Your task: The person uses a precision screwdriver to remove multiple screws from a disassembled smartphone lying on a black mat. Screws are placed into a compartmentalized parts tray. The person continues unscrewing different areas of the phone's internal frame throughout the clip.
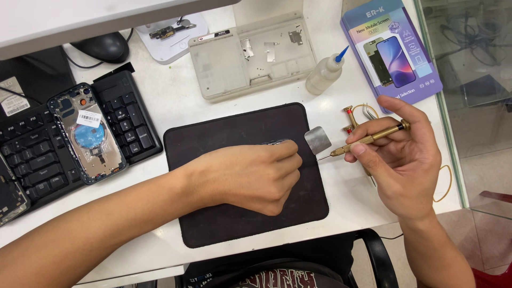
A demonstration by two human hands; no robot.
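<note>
My left hand [256, 173] rests on a dark work mat [213, 133], its fingers closed around a thin metal pry tool whose flat silver blade [318, 140] sticks out past the mat's right edge. My right hand [402, 160] hovers just right of the mat and grips a slim brass screwdriver [368, 140], tip pointing left toward the blade. The tip and the blade are close but apart.
An opened phone housing [88, 133] lies on a black keyboard [125, 114] at left. A beige parts tray [250, 56], a small squeeze bottle [324, 74], a purple screen box [392, 50] and a black mouse [104, 47] sit at the back. A glass panel [469, 80] borders the right.
</note>
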